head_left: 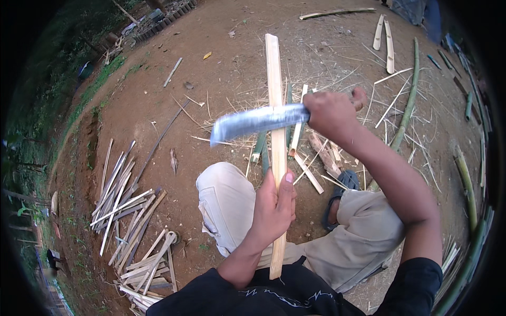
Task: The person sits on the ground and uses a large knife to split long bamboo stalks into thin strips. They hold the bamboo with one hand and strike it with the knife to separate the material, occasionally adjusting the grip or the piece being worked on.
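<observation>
Closest in, left hand (273, 208) grips the upright bamboo slat (274, 105) at its lower half, fingers wrapped tight. Across the slat lies the broad knife blade (258, 121), its handle clenched in the right hand (331, 113). Split strips (126, 210) lie piled far left.

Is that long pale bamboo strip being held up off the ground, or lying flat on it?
Held up. The left hand grips the bamboo strip near its lower end, between the knees.

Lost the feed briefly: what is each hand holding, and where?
Left hand grips the bamboo slat near its lower end; right hand holds the knife by its handle.
</observation>
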### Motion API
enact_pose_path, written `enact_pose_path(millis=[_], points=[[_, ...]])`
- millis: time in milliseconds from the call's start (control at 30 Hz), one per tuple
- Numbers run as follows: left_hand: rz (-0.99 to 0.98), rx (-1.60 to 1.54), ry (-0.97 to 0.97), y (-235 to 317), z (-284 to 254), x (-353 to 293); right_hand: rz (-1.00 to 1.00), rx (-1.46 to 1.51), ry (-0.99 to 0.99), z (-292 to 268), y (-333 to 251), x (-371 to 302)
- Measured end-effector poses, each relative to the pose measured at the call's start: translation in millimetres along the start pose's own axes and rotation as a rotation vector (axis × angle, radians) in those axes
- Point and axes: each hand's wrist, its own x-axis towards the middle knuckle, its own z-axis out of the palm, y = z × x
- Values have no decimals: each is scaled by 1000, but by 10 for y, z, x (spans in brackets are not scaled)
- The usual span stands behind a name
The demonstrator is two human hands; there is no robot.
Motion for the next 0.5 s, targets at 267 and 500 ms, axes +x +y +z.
enact_pose_path(millis=[267, 500], points=[[-113, -50, -45, -197, -55, 113, -79, -79, -12, 176, 170, -39], [-70, -104, 28, 13, -144, 269, -443, -32, -1, 298, -246, -412]])
